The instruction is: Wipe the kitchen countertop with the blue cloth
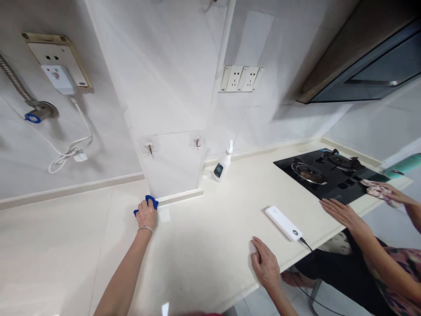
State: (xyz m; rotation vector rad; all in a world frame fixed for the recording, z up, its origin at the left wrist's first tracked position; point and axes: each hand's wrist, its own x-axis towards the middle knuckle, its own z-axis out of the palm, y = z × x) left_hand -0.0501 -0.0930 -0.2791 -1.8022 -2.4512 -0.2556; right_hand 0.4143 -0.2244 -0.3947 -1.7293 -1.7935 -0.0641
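My left hand (146, 216), with a bracelet at the wrist, presses a bunched blue cloth (151, 201) onto the countertop by the corner where the wall pillar meets it. Parts of the cloth stick out past the fingers; the rest is hidden under the hand. Near the counter's front edge, my right hand (265, 263) rests on the pale countertop (204, 245), fingers stretched out and holding nothing. Closest to it lies a white power bank (283, 223) with a black cable plugged into its end. A white spray bottle (223, 164) stands upright against the back wall.
On the right, a co-worker's hand (344, 215) lies on the counter; the other holds a patterned cloth (378, 192) at the black gas hob (329, 175). A range hood (371, 66) overhangs there. A plugged-in charger (59, 79) and a valve (37, 115) are at left.
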